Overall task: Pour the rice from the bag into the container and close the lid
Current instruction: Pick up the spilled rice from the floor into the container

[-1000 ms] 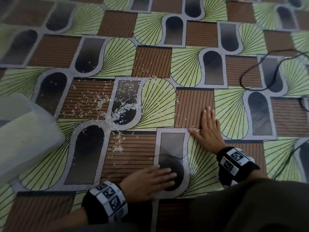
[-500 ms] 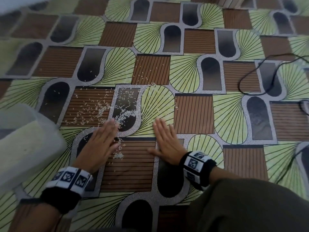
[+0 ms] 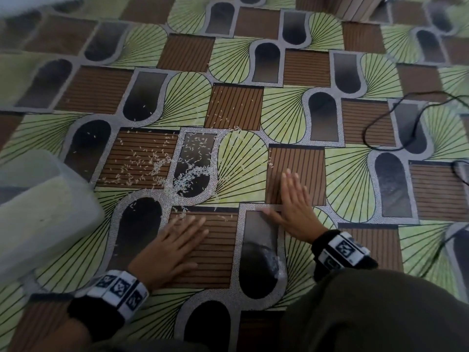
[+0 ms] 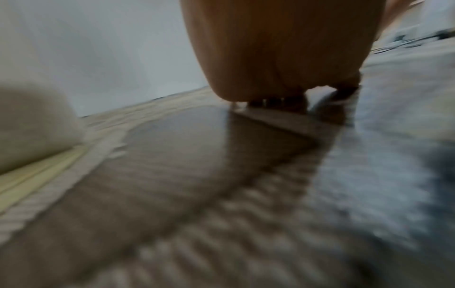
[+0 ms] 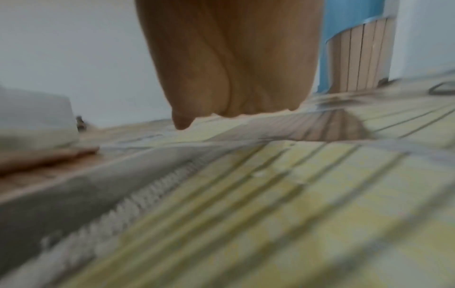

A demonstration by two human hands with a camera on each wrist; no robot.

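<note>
Spilled rice [image 3: 187,177] lies scattered on the patterned floor mat [image 3: 355,174], thickest in a small heap on a dark patch. A translucent white container [image 3: 43,219] with rice inside stands at the left edge; it shows blurred in the left wrist view [image 4: 32,126] and in the right wrist view [image 5: 34,120]. My left hand [image 3: 175,240] lies flat on the mat just below the heap, fingers straight. My right hand [image 3: 294,201] lies flat to the right of the rice, fingers together and straight. Neither hand holds anything. No bag or lid is in view.
A black cable [image 3: 406,118] loops over the mat at the right. A wooden-slatted object [image 3: 355,6] stands at the far top right, also in the right wrist view [image 5: 357,58]. My dark-clothed leg [image 3: 368,313] fills the lower right.
Both hands have swept back from the rice heap: the left toward me and to the right, the right out to the right. The heap looks a little more gathered.
</note>
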